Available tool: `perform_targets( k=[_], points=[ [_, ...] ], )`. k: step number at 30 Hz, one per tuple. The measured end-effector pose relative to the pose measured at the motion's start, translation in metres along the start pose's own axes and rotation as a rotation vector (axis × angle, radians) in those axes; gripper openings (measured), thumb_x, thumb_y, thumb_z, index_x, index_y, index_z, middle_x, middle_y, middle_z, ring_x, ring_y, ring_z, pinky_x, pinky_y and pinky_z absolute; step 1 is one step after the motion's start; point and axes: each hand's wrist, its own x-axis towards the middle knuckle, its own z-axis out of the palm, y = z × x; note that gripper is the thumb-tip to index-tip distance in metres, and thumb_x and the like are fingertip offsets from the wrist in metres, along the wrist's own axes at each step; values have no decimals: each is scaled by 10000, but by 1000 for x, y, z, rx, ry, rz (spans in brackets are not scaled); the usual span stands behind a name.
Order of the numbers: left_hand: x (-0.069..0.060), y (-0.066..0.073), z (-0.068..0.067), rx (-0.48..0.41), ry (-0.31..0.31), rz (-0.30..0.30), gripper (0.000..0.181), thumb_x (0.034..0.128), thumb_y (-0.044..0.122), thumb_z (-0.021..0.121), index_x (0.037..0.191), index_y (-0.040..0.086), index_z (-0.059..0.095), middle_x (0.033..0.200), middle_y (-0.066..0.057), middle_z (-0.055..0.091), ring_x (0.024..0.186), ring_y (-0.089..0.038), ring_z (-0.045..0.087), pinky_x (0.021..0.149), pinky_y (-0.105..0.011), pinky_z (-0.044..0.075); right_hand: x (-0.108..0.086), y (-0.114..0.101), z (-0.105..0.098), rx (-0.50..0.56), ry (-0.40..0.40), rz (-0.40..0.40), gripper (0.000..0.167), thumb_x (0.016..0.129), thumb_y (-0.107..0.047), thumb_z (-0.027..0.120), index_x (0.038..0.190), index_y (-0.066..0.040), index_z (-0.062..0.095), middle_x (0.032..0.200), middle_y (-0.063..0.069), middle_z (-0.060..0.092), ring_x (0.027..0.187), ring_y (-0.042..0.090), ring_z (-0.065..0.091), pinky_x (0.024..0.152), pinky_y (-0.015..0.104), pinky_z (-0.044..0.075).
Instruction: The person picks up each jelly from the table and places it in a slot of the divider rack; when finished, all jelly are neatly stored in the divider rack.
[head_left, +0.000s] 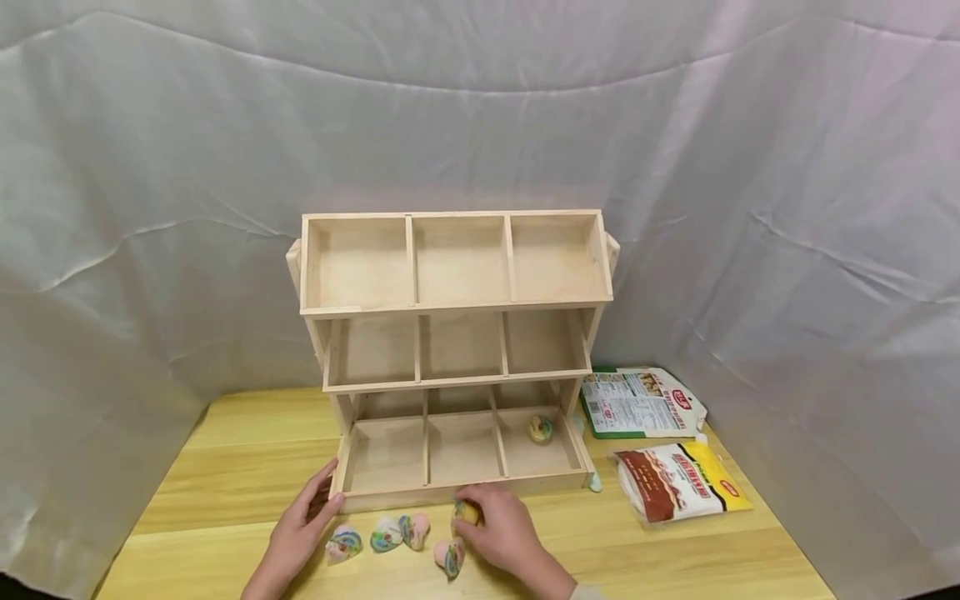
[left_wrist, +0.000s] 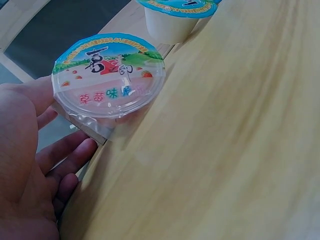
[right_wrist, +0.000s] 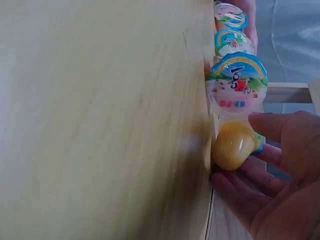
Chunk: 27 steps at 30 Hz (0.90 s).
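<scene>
My right hand [head_left: 498, 529] pinches a yellow jelly cup [right_wrist: 233, 145] between thumb and fingers, just in front of the wooden rack [head_left: 465, 496]. Against the rack's lower left front corner rests my left hand [head_left: 296, 533], fingers loosely bent. Close to it lies a strawberry jelly cup [left_wrist: 108, 75] with a printed blue-green lid. More jelly cups lie along the rack's front: a white one [head_left: 386, 535], a pink one [head_left: 415, 531] and another pink one [head_left: 450, 557] beside my right hand. A yellowish jelly cup [head_left: 540, 429] sits in the bottom tier's right compartment.
The rack has three tilted tiers, each divided into three compartments. To its right lie a green-and-white packet [head_left: 641, 404] and a red, white and yellow bag [head_left: 682, 482]. A grey curtain [head_left: 450, 125] surrounds the wooden table [head_left: 225, 500].
</scene>
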Motion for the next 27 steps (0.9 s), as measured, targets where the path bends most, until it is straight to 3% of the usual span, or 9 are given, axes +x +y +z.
perform_targets(
  k=[6,14,21,27],
  points=[
    [0,0,0,-9,-17,-15,590,1075,389,567,1615,255,372,1469,-122,587,1171,-33,574,937,-236,510,2,-1,4,-20,-18,4,307,875,-262,841,1153,-153,769,1160,-12,756,1084,219,704,905,390,586],
    [1,-2,0,12,-18,-15,592,1076,388,564,1617,251,368,1472,-125,589,1166,-32,576,926,-244,512,3,2,3,57,-36,-25,286,873,-235,850,1123,-123,768,1076,-16,758,954,112,683,803,255,561],
    [1,-2,0,12,-26,-23,597,1077,394,560,1621,255,358,1480,-126,580,1167,-15,570,929,-243,511,4,2,-1,127,-34,-22,294,880,-197,841,1135,-75,760,938,-32,697,696,9,536,595,157,468],
    [0,0,-1,25,-23,-28,593,1078,404,555,1619,256,362,1475,-125,585,1170,-38,576,938,-254,507,6,-4,-13,226,-17,-14,288,897,-183,824,1140,-47,749,940,-28,670,763,-11,569,666,126,528]
  ],
)
